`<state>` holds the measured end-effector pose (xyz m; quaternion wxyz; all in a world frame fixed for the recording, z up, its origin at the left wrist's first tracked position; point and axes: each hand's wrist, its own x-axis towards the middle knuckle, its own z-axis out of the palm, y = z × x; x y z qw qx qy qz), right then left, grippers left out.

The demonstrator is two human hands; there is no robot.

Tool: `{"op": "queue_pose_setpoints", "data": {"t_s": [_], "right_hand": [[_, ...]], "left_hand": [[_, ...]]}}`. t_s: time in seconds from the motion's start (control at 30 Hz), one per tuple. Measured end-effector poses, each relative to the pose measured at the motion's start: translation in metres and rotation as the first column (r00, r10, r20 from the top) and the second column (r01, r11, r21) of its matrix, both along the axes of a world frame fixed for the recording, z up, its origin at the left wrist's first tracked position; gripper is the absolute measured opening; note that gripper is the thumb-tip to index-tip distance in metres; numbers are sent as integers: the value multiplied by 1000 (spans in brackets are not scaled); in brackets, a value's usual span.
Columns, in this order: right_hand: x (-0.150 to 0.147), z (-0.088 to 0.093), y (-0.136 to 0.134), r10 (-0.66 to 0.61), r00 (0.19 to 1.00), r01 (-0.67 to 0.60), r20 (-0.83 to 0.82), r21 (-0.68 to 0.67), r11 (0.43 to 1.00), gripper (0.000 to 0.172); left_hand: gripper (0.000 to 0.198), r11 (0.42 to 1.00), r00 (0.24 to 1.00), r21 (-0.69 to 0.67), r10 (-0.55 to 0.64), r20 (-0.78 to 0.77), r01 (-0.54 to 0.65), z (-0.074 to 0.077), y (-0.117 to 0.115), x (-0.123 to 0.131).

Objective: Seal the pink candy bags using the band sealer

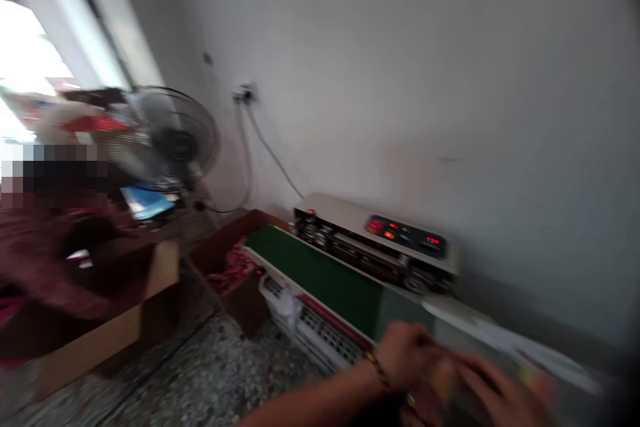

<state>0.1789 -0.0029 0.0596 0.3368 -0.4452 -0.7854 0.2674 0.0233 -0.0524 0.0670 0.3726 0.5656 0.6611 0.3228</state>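
Observation:
My left hand [407,357], with a band round the wrist, is at the lower right, in front of the near end of a green conveyor belt [320,270]. Its fingers are curled in. Close beside it is my right hand [495,387], blurred by motion, with its fingers bent. Between the two hands is a small yellowish and reddish thing [443,380], too smeared to name. Behind the belt stands a band sealer [375,233] with lit red figures on its panel.
A cardboard box with red packets [235,270] stands at the belt's far end. Another open box [107,337] is on the speckled floor at left, beside a person in a pinkish top [35,253]. A fan [175,137] stands behind. Cords [273,147] run from a wall socket.

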Motion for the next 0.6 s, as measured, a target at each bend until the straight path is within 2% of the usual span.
{"op": "queue_pose_setpoints", "data": {"t_s": [0.07, 0.17, 0.2, 0.27, 0.33, 0.43, 0.53, 0.6], "right_hand": [[18, 3, 3, -15, 996, 25, 91, -117, 993, 29], [29, 9, 31, -116, 950, 192, 288, -252, 948, 26], [31, 10, 44, -151, 935, 245, 321, -276, 929, 25], [30, 8, 68, -206, 909, 324, 361, -303, 896, 23], [24, 5, 86, -206, 900, 338, 384, -318, 886, 19], [11, 3, 97, -195, 884, 340, 425, -297, 892, 15], [9, 5, 90, -208, 868, 344, 450, -245, 906, 23], [22, 5, 78, -248, 865, 351, 437, -173, 920, 27]], "left_hand": [[6, 990, 993, 98, 105, -51, -100, 0, 3, -2], [29, 986, 993, 136, 101, -54, -93, -12, 19, -11], [30, 979, 991, 185, 100, -93, -81, -18, 24, -11], [30, 939, 963, 340, 46, -265, 49, -30, 30, -7], [30, 882, 897, 415, -19, -441, 222, -40, 33, 3], [38, 865, 785, 352, -74, -616, 358, -49, 39, 19], [44, 897, 704, 246, -95, -704, 367, -55, 47, 24], [43, 911, 684, 211, -98, -723, 354, -59, 50, 20]]}}
